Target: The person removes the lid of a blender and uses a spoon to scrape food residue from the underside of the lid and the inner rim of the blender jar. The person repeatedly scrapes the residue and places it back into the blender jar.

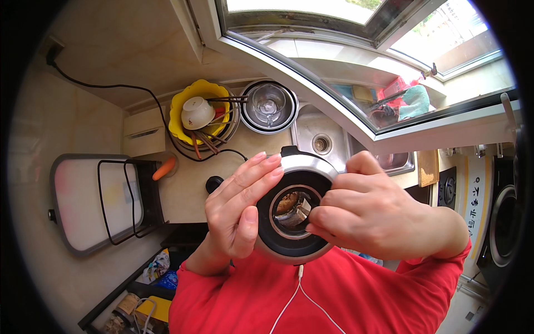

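Note:
Before my chest stands a round kitchen appliance (288, 246) with a brushed-metal rim and a black ring-shaped top, perhaps a blender. Through its central opening I see brown chunks (288, 202) and a pale, shiny piece; what they are is unclear. My left hand (240, 204) rests along the appliance's left side, fingers straight and thumb raised. Over the right edge of the opening is my right hand (363, 208), its fingers curled inward with the thumb tip at the ring. Whether those fingers pinch something is hidden.
A black cord (154, 96) crosses the counter from a wall socket. Behind stand a yellow basket (177, 125) with a bowl and chopsticks, nested metal bowls (246, 119) and a sink (306, 125). An open window frame (300, 79) juts overhead. A carrot (164, 168) lies near the board rack (154, 196).

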Demonstrator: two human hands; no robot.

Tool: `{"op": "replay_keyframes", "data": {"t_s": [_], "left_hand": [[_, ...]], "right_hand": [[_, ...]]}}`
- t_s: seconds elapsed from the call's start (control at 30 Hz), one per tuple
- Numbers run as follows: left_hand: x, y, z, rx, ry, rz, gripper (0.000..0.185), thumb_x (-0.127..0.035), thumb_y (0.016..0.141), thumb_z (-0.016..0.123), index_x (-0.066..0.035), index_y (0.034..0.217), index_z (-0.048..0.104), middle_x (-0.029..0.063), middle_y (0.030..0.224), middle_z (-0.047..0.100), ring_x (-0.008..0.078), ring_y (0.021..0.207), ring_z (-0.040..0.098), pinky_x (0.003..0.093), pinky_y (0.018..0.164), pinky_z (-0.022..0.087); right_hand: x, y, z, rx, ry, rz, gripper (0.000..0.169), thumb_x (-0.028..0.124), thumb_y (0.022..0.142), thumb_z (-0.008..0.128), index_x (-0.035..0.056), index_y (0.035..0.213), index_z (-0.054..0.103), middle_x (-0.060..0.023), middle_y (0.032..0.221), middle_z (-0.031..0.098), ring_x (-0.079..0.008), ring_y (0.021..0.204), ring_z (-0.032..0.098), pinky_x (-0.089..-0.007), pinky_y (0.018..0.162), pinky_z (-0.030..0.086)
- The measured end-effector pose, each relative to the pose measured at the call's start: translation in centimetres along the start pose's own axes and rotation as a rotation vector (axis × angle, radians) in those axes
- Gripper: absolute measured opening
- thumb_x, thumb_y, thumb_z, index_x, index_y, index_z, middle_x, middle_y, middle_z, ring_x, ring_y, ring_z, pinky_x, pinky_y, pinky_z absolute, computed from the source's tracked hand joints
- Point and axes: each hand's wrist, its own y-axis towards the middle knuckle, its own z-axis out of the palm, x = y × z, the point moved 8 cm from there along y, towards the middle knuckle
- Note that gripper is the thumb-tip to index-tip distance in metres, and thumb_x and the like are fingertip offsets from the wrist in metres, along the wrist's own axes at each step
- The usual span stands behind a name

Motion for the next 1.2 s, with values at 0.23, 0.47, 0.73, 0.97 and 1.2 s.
{"op": "replay_keyframes", "data": {"t_s": [0.23,0.47,0.73,0.97,1.2], "left_hand": [[-0.1,0.1,0.0,0.005,0.000,0.030,0.049,-0.016,0.091,0.042,0.011,0.123,0.068,0.0290,0.126,0.068,0.0439,0.123,0.065,0.0485,0.109,0.047],[0.0,0.0,0.0,-0.006,0.005,0.037,0.049,-0.016,0.093,0.042,0.012,0.123,0.068,0.0290,0.126,0.068,0.0437,0.122,0.065,0.0491,0.109,0.047],[-0.1,0.1,0.0,-0.009,-0.015,0.027,0.049,-0.016,0.093,0.042,0.012,0.123,0.068,0.0294,0.126,0.068,0.0437,0.121,0.066,0.0500,0.110,0.047],[-0.2,0.3,0.1,0.005,-0.008,0.041,0.049,-0.014,0.091,0.042,0.012,0.123,0.068,0.0292,0.126,0.068,0.0428,0.121,0.066,0.0492,0.110,0.047],[-0.1,-0.1,-0.1,0.000,0.024,0.030,0.049,-0.016,0.092,0.042,0.012,0.123,0.068,0.0293,0.126,0.068,0.0440,0.122,0.065,0.0487,0.109,0.048]], "right_hand": [[-0.7,0.9,2.2,0.085,0.107,-0.005,0.010,0.011,0.084,0.065,0.0068,0.090,0.058,-0.0043,0.079,0.061,-0.0223,0.086,0.062,-0.0372,0.085,0.040],[-0.4,-0.8,-0.6,-0.094,0.045,0.038,0.019,0.015,0.086,0.081,0.0110,0.099,0.068,0.0014,0.082,0.063,-0.0165,0.076,0.060,-0.0347,0.079,0.040],[-0.2,-0.3,0.1,-0.052,-0.051,0.025,0.020,0.015,0.086,0.081,0.0102,0.098,0.067,0.0019,0.080,0.061,-0.0163,0.074,0.058,-0.0362,0.079,0.040],[-0.3,0.1,0.2,-0.035,-0.056,0.028,0.020,0.016,0.085,0.081,0.0093,0.097,0.067,0.0004,0.079,0.061,-0.0165,0.073,0.059,-0.0359,0.079,0.040],[-1.6,0.2,-1.8,-0.081,0.217,0.115,0.011,0.010,0.086,0.077,0.0057,0.090,0.067,-0.0047,0.075,0.064,-0.0233,0.070,0.062,-0.0364,0.076,0.041]]}}
